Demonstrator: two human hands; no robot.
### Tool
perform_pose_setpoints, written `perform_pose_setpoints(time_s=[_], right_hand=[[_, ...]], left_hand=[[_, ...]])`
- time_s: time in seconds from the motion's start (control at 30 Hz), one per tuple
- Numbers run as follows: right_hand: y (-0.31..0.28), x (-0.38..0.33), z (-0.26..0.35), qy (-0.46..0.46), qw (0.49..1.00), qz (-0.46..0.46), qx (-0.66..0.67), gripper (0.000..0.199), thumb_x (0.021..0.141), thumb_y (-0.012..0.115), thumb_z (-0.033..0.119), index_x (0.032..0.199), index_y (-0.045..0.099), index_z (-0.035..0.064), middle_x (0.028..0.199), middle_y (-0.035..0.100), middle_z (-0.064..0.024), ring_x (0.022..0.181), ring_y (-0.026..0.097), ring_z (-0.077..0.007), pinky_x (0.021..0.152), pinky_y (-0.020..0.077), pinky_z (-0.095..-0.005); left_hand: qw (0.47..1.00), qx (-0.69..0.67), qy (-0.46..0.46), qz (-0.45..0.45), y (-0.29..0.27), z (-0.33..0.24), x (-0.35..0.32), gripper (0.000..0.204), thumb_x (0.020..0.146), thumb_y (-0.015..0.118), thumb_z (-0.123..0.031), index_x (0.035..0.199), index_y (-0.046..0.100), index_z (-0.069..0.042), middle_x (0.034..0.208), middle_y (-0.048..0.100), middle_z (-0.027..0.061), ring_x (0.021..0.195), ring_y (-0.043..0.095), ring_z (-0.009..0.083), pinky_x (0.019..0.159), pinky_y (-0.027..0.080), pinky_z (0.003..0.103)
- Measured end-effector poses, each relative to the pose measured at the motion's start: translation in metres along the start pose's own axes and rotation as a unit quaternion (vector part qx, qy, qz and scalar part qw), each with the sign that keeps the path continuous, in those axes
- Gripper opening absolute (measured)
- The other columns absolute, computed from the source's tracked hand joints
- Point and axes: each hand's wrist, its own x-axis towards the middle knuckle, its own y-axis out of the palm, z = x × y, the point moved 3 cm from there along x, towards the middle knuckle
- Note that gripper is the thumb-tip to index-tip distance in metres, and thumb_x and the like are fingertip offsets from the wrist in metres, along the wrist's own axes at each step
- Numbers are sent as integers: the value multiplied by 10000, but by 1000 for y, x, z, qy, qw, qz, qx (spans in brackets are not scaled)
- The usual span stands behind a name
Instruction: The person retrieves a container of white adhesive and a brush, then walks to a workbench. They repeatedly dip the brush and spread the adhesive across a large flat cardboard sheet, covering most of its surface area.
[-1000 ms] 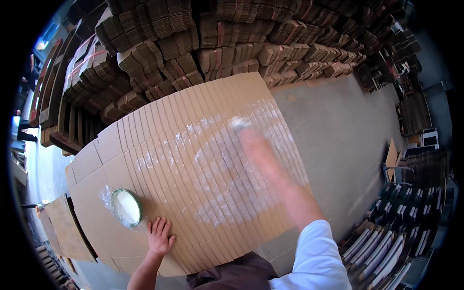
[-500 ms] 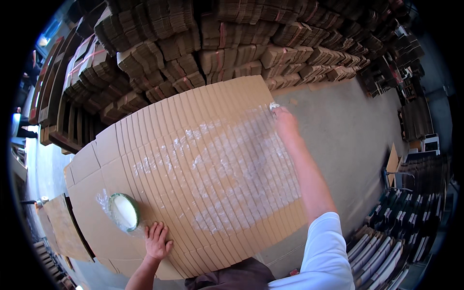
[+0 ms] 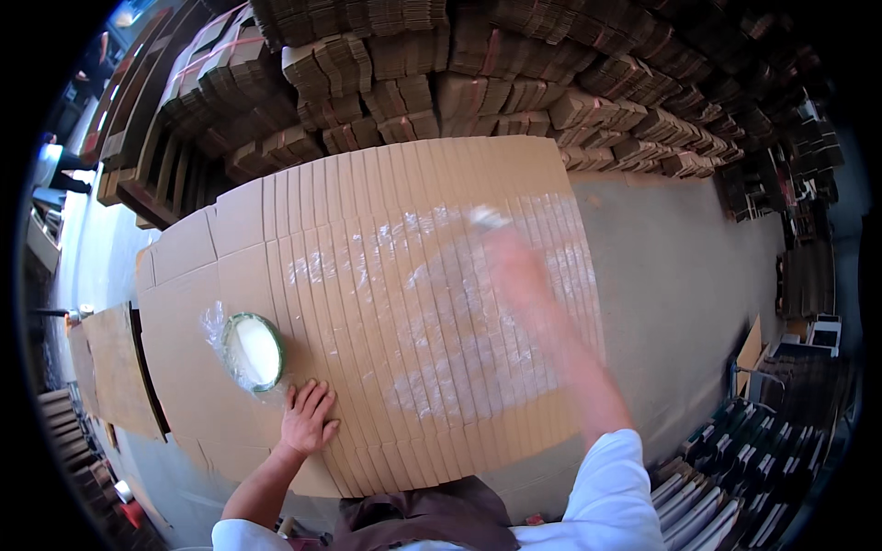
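Note:
Overlapping brown cardboard sheets (image 3: 248,234), fanned so their edges form narrow strips, lie before me. Wet white streaks of a glue-like liquid cover much of the strips. My left hand (image 3: 308,418) rests flat on the cardboard near its front edge, fingers spread. Just beyond it stands a green-rimmed round tub (image 3: 254,352) of white liquid, with clear plastic film around its side. My right hand (image 3: 516,266), blurred by motion, is closed over the far part of the strips. At its fingertips is a white brush-like tool (image 3: 490,218); its exact shape is smeared.
Tied bundles of flat cardboard (image 3: 404,92) are stacked along the far side. Wooden pallets (image 3: 152,188) stand at the far left, and a brown board (image 3: 119,367) lies at the left. Dark stacked items (image 3: 763,441) sit at the right on the grey floor (image 3: 680,275).
My right hand has swept left from the cardboard's far right edge across the strips with the white tool. The left hand stays on the cardboard. The whole view has shifted.

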Motion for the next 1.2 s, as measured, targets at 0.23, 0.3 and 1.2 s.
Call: perform_pose_setpoints(time_s=[0.23,0.3,1.2], right_hand=[[14,24,-17,-125,975,-42,-178,191,940,468,159,991,617,51,1012,634,-176,973,599,-369,822,501,-479],[10,23,6,-87,985,-47,-139,174,928,471,122,993,621,62,1013,633,-173,978,601,-358,812,512,-475],[113,-8,88,-138,974,16,-178,241,888,517,91,1091,635,38,1077,630,-178,1033,600,-375,832,510,-452]], left_hand=[[1000,9,5,-2,1,-5,11,600,760,689,-375,1289,572,-118,1419,485,78,1366,376,269,1155,176,528],[1000,6,4,-7,1,-4,13,595,767,685,-379,1293,570,-126,1422,483,74,1368,374,262,1157,175,526],[999,-40,13,-8,-8,-5,12,596,831,648,-386,1357,515,-140,1466,437,50,1391,345,238,1137,239,536]])
